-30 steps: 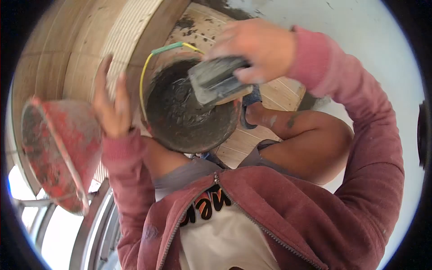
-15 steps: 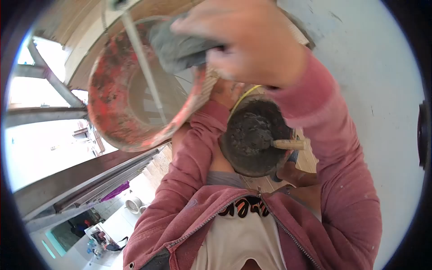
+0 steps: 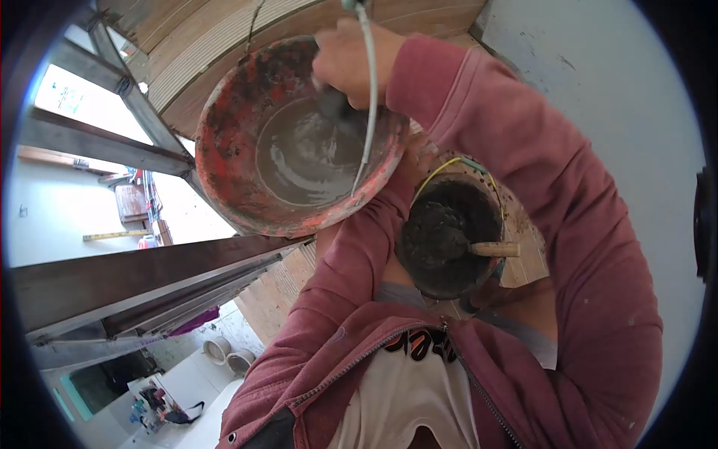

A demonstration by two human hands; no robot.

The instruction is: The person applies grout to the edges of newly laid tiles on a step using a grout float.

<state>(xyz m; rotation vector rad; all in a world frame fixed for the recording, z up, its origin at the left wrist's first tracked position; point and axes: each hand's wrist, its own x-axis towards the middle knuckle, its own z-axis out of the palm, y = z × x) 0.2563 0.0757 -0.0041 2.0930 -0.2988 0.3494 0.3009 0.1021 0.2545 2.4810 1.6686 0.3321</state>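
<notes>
My right hand point(image 3: 355, 63) is inside the upper right part of a red, mortar-smeared bucket point(image 3: 232, 168). Its fingers are closed on a wet grey sponge point(image 3: 342, 112), whose lower part meets the murky water point(image 3: 299, 161). The bucket's wire handle, with a pale tube grip point(image 3: 372, 82), passes in front of that hand. My left hand point(image 3: 421, 152) is against the bucket's outer right side, mostly hidden by the rim and my right sleeve. Its fingers do not show.
A smaller bucket point(image 3: 419, 277) of dark mortar stands below, with a wooden-handled tool point(image 3: 495, 249) stuck in it. Metal bars point(image 3: 112, 142) run along the left. A pale wall point(image 3: 598, 112) rises at the right, and wood-look tiles point(image 3: 206, 63) lie beyond the bucket.
My right hand has lowered the sponge from above the rim into the bucket, and ripples show on the water. The view has shifted, so both buckets appear further right.
</notes>
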